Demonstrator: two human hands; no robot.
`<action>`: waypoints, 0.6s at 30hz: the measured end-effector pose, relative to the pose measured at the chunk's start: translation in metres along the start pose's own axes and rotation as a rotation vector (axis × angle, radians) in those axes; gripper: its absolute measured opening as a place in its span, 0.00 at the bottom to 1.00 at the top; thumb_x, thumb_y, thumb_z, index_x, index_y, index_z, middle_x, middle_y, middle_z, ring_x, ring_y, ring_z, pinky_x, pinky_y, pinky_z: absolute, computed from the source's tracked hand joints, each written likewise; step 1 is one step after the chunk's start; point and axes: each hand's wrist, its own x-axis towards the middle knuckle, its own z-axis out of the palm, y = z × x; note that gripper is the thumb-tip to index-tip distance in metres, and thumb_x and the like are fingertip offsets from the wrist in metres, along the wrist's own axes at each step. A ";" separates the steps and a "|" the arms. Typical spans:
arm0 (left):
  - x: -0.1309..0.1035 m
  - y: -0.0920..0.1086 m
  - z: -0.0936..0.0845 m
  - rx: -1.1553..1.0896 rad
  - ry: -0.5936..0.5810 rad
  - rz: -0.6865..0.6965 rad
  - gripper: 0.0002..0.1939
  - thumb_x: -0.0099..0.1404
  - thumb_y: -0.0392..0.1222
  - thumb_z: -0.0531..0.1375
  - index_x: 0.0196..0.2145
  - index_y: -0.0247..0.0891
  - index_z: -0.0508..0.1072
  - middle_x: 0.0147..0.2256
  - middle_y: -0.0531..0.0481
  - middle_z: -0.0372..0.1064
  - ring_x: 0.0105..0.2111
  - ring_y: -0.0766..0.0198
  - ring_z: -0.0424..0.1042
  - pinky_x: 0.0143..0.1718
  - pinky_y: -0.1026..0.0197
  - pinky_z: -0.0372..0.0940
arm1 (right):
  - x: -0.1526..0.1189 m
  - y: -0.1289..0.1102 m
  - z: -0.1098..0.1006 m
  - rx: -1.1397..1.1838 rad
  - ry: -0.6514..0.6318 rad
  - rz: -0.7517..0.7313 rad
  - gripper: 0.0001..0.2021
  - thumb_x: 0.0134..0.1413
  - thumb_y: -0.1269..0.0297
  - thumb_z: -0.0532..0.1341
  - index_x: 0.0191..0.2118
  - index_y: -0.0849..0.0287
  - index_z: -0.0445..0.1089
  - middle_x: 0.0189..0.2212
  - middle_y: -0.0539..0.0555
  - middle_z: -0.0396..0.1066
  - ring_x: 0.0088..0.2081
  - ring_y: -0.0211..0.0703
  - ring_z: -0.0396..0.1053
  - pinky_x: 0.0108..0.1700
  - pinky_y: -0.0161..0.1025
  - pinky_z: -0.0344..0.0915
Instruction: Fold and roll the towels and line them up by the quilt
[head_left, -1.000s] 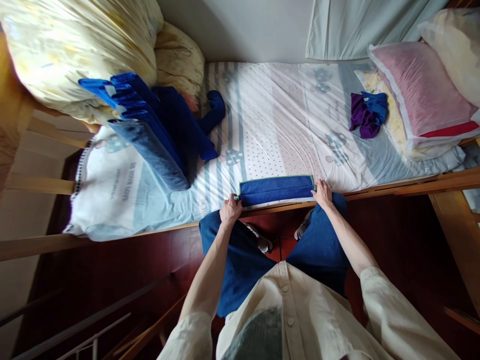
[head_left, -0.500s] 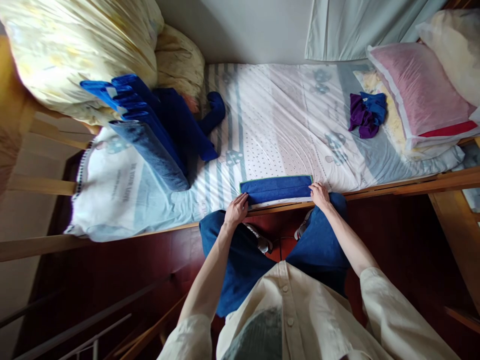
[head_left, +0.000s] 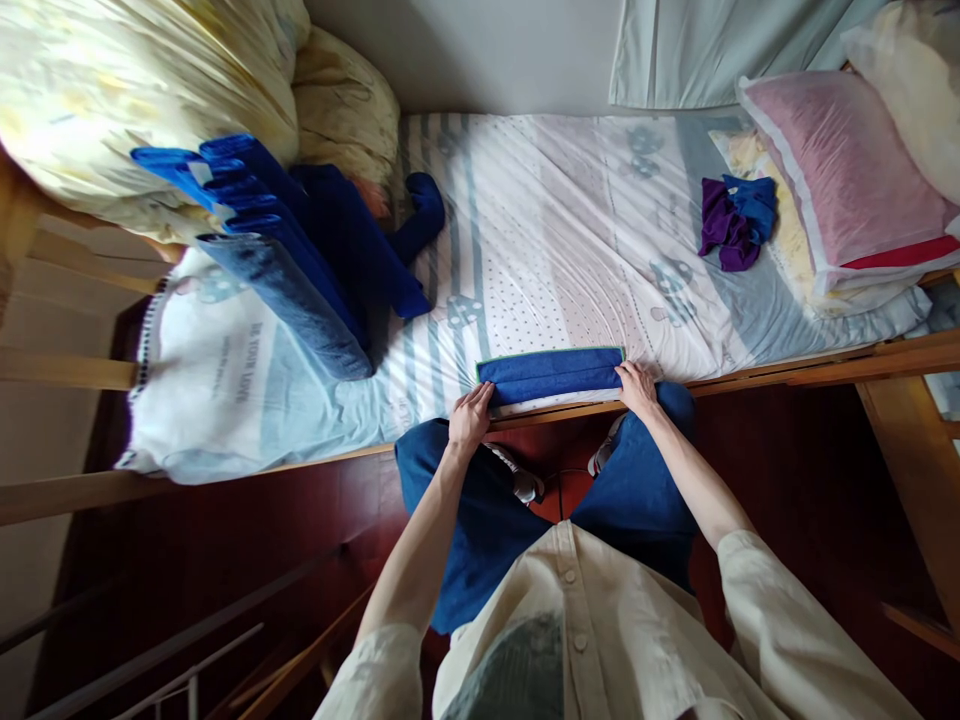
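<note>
Lengthwise, a blue cloth (head_left: pixel 559 375) with green edging lies along the near edge of a bed (head_left: pixel 570 190), a narrow strip with a crease running down it. The left hand (head_left: pixel 470 415) has its fingers over the cloth's left end; the right hand (head_left: pixel 639 388) has its fingers at the right end. Whether they pinch the fabric or only rest on it, I cannot tell.

The likeliest trouble is skewing: if 1 hand pulled harder, the strip could twist off its crease. The sheet (head_left: pixel 517 310) beneath is wrinkled and could bunch up under pressure. Just nearer are the wooden rail (head_left: pixel 795 374) and, between 2 denim-covered knees (head_left: pixel 424 455), the red floor (head_left: pixel 574 490); a tug toward the body could drop the cloth there.

Farther left, a slanted stack (head_left: pixel 277 220) of folded blue fabric might topple if the bed were jolted. Far right, a crumpled purple and blue bundle (head_left: pixel 726 225) sits near a pink pillow (head_left: pixel 847 180), well apart from the hands.
</note>
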 end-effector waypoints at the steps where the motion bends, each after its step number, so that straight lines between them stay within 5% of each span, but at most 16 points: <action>1: 0.000 0.001 -0.001 0.005 0.002 -0.006 0.37 0.62 0.25 0.52 0.68 0.39 0.69 0.66 0.41 0.67 0.69 0.53 0.64 0.70 0.49 0.58 | 0.001 0.000 0.001 -0.004 0.004 0.007 0.27 0.60 0.78 0.57 0.63 0.61 0.72 0.60 0.64 0.71 0.61 0.56 0.66 0.60 0.49 0.67; 9: 0.008 0.004 -0.009 0.081 -0.011 -0.017 0.30 0.68 0.26 0.49 0.62 0.40 0.76 0.64 0.42 0.71 0.66 0.55 0.68 0.65 0.53 0.64 | 0.007 -0.001 0.001 0.044 0.013 0.083 0.27 0.69 0.76 0.48 0.63 0.54 0.75 0.61 0.58 0.74 0.60 0.52 0.69 0.61 0.46 0.65; 18: 0.013 -0.034 -0.041 -0.013 -0.234 0.060 0.26 0.59 0.31 0.56 0.51 0.44 0.83 0.53 0.46 0.80 0.54 0.52 0.78 0.59 0.55 0.69 | -0.008 0.006 -0.011 0.063 -0.069 0.083 0.22 0.65 0.76 0.58 0.61 0.55 0.76 0.54 0.59 0.79 0.59 0.52 0.72 0.63 0.44 0.65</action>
